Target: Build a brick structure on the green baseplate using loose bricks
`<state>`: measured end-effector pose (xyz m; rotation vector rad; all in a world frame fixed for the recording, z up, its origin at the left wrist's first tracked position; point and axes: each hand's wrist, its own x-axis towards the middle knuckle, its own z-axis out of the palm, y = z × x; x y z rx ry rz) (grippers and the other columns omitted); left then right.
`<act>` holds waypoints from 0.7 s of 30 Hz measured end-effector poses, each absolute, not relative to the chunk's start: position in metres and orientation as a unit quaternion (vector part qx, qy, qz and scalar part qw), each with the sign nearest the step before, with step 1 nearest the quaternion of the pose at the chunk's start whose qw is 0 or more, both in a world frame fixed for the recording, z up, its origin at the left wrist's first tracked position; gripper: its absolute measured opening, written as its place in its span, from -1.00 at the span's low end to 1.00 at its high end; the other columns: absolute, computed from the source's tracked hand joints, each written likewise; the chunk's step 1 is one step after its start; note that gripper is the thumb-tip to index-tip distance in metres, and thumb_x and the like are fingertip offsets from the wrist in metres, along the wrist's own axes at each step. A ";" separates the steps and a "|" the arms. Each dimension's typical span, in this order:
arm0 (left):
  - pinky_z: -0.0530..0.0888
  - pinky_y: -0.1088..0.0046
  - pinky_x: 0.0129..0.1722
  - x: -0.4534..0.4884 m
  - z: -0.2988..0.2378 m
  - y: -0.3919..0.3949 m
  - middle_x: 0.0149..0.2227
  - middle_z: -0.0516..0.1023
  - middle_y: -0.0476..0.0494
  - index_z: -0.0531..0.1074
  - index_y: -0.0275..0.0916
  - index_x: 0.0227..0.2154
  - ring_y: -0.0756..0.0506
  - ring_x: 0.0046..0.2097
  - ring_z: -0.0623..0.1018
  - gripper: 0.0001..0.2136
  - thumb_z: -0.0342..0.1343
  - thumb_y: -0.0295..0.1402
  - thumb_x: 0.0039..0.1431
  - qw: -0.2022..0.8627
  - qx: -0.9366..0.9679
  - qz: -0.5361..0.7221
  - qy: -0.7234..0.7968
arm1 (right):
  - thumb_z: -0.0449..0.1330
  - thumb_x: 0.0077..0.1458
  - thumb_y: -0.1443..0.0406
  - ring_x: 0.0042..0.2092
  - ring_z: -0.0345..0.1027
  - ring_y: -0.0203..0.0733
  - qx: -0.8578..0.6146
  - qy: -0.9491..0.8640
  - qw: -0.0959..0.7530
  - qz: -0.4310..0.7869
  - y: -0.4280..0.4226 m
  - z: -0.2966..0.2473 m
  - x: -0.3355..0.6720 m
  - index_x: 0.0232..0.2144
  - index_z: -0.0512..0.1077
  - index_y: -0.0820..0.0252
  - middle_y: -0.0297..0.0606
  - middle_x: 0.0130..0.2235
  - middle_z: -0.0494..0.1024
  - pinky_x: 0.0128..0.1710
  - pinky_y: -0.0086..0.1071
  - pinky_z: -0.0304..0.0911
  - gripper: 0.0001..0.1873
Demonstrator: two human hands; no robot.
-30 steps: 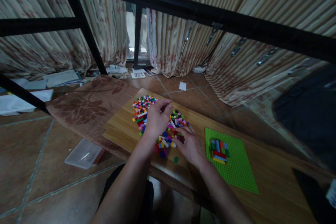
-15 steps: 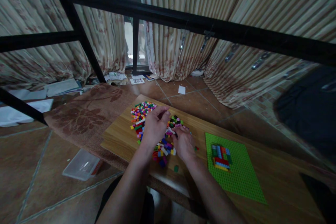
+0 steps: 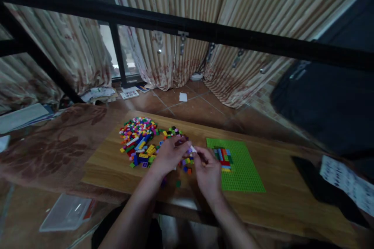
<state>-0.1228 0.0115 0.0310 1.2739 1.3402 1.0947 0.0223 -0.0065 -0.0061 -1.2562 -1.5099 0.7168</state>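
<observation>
My left hand (image 3: 171, 155) and my right hand (image 3: 209, 171) meet over the right part of a heap of toy bricks (image 3: 140, 128). Between their fingertips is a small white brick (image 3: 193, 148), pinched from both sides. The fingers of both hands are curled in, and some are hidden. Just right of my right hand lies a green baseplate (image 3: 244, 167). On it sits a block of joined bricks (image 3: 224, 158) in red, blue, yellow and green, partly covered by my right hand.
Everything lies on a wooden bench top (image 3: 277, 175). A loose green brick (image 3: 178, 183) is near its front edge. To the right are a black item (image 3: 312, 181) and a printed sheet (image 3: 347, 183). A clear plastic box (image 3: 66, 212) stands on the floor; a black rail (image 3: 163, 23) crosses behind.
The view has swung right, bringing the printed sheet in. My hands have come together at the white brick, which was by my right fingertips while my left hand was apart from it.
</observation>
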 end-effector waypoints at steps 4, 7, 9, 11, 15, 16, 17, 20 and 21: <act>0.42 0.53 -0.52 -0.086 0.023 0.003 -0.55 0.49 0.02 0.42 -0.26 -0.42 0.01 -0.53 0.47 -0.84 0.18 -0.26 0.05 0.590 0.486 0.407 0.501 | 0.08 0.19 0.31 -0.21 0.44 -0.18 -0.536 -0.636 0.493 0.253 -0.028 -0.002 0.042 -0.22 0.53 0.10 -0.22 -0.25 0.54 -0.21 -0.33 0.37 -0.78; 0.42 0.53 -0.52 -0.065 0.018 -0.007 -0.56 0.48 0.02 0.43 -0.26 -0.39 0.01 -0.54 0.48 -0.92 0.12 -0.37 0.04 0.624 0.504 0.344 0.488 | 0.10 0.19 0.30 -0.21 0.44 -0.18 -0.552 -0.631 0.486 0.245 -0.047 -0.009 0.070 -0.21 0.55 0.08 -0.23 -0.25 0.55 -0.20 -0.32 0.37 -0.78; 0.43 0.51 -0.50 -0.054 0.015 -0.015 -0.53 0.51 0.00 0.46 -0.26 -0.37 -0.01 -0.53 0.49 -0.89 0.08 -0.43 0.02 0.633 0.551 0.283 0.466 | 0.13 0.18 0.28 -0.18 0.45 -0.16 -0.576 -0.616 0.482 0.238 -0.060 -0.015 0.096 -0.22 0.56 0.09 -0.22 -0.24 0.56 -0.16 -0.29 0.36 -0.79; 0.46 0.47 -0.45 -0.046 0.011 -0.022 -0.47 0.56 -0.04 0.51 -0.25 -0.30 -0.04 -0.47 0.53 -0.80 0.06 -0.47 -0.01 0.606 0.609 0.241 0.452 | 0.16 0.17 0.24 -0.15 0.45 -0.13 -0.598 -0.596 0.474 0.252 -0.072 -0.022 0.123 -0.23 0.57 0.09 -0.20 -0.20 0.55 -0.13 -0.27 0.35 -0.80; 0.48 0.42 -0.29 -0.038 0.004 -0.024 -0.36 0.61 -0.08 0.53 -0.23 -0.15 -0.10 -0.31 0.58 -0.69 0.01 -0.47 0.05 0.519 0.670 0.206 0.488 | 0.19 0.15 0.18 -0.16 0.45 -0.12 -0.616 -0.566 0.447 0.317 -0.080 -0.032 0.161 -0.23 0.57 0.11 -0.20 -0.21 0.55 -0.15 -0.27 0.35 -0.78; 0.47 0.43 -0.26 -0.038 0.003 -0.023 -0.34 0.62 -0.08 0.53 -0.23 -0.16 -0.09 -0.28 0.58 -0.69 -0.02 -0.47 0.08 0.505 0.675 0.203 0.498 | 0.19 0.15 0.17 -0.19 0.45 -0.13 -0.620 -0.556 0.446 0.328 -0.079 -0.034 0.166 -0.23 0.57 0.12 -0.21 -0.22 0.55 -0.18 -0.28 0.36 -0.77; 0.46 0.44 -0.25 -0.037 0.002 -0.021 -0.33 0.61 -0.08 0.53 -0.22 -0.18 -0.09 -0.27 0.58 -0.71 -0.04 -0.46 0.11 0.491 0.679 0.202 0.507 | 0.18 0.15 0.17 -0.22 0.45 -0.15 -0.622 -0.548 0.446 0.337 -0.076 -0.036 0.168 -0.23 0.56 0.12 -0.21 -0.24 0.55 -0.20 -0.28 0.36 -0.77; 0.42 0.46 -0.28 -0.032 -0.003 -0.016 -0.35 0.59 -0.08 0.53 -0.24 -0.27 -0.06 -0.30 0.55 -0.77 -0.05 -0.39 0.19 0.442 0.682 0.215 0.542 | 0.16 0.16 0.19 -0.24 0.45 -0.15 -0.621 -0.556 0.435 0.340 -0.062 -0.038 0.166 -0.25 0.56 0.12 -0.23 -0.26 0.55 -0.20 -0.28 0.35 -0.79; 0.40 0.47 -0.31 -0.030 -0.005 -0.015 -0.38 0.58 -0.08 0.52 -0.25 -0.28 -0.05 -0.33 0.54 -0.78 -0.03 -0.35 0.20 0.426 0.678 0.219 0.557 | 0.15 0.17 0.20 -0.22 0.45 -0.14 -0.621 -0.567 0.429 0.331 -0.058 -0.037 0.165 -0.26 0.56 0.12 -0.23 -0.25 0.56 -0.18 -0.28 0.35 -0.79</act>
